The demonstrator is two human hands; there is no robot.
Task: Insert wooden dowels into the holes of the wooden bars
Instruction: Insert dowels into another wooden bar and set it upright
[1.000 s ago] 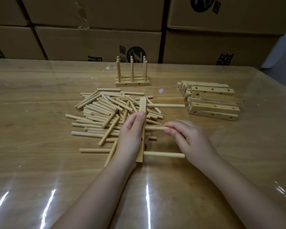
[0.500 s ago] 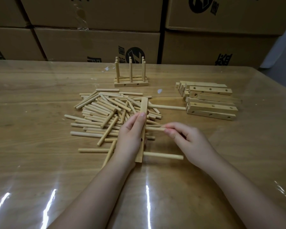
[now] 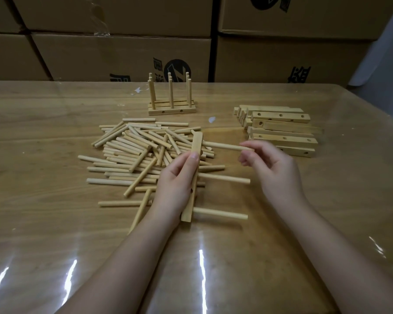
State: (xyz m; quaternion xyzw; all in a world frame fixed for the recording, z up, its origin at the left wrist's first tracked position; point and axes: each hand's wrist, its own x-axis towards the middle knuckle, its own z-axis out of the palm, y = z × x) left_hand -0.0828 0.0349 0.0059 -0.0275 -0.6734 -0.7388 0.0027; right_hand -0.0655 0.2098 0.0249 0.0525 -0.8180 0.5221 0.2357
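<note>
Midway: left hand (image 3: 177, 184) gripped bar (image 3: 196, 143), two dowels (image 3: 222, 179) seated; right hand (image 3: 275, 168) pinched third dowel (image 3: 222, 146), seemingly not fully home. One rack (image 3: 171, 109) done at far edge of table (image 3: 43, 200); bar stack (image 3: 281, 132) waiting.

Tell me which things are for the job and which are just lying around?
For the job: long pale wooden bar gripped by the left hand; round wooden dowel pinched by the right hand; pile of loose wooden dowels; stack of drilled wooden bars.
Lying about: brown cardboard boxes; upright wooden dowel rack, already built.
</note>
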